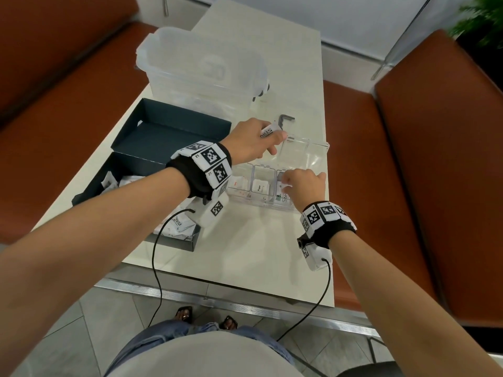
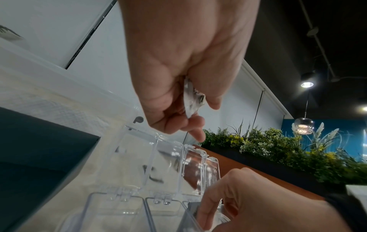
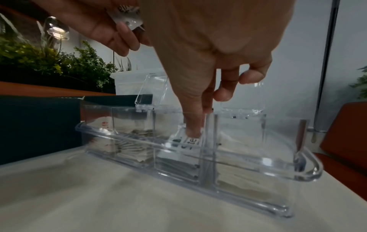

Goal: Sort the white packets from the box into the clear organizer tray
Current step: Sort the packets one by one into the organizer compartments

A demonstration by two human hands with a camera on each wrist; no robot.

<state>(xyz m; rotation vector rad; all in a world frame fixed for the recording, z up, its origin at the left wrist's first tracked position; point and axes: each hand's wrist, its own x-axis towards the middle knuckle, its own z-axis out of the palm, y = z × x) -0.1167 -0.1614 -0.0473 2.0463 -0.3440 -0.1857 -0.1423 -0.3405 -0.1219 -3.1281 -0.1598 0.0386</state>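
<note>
Nearest, your right hand (image 1: 304,186) reaches into clear organizer tray (image 3: 303,171) on desk (image 1: 245,254), fingertip (image 3: 193,133) pressing packets (image 3: 190,141) in third compartment. Beyond, your left hand (image 1: 251,140) pinches white packet (image 1: 269,130) above tray. Dark box (image 1: 89,191) left, more packets inside.

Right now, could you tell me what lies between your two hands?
Head view: the tray's raised clear lids lie between the left hand and the right hand.

A café or restaurant: orange booth seats (image 1: 408,159) flank a white table (image 1: 245,254), pendant lamps (image 2: 303,125) overhead.
</note>
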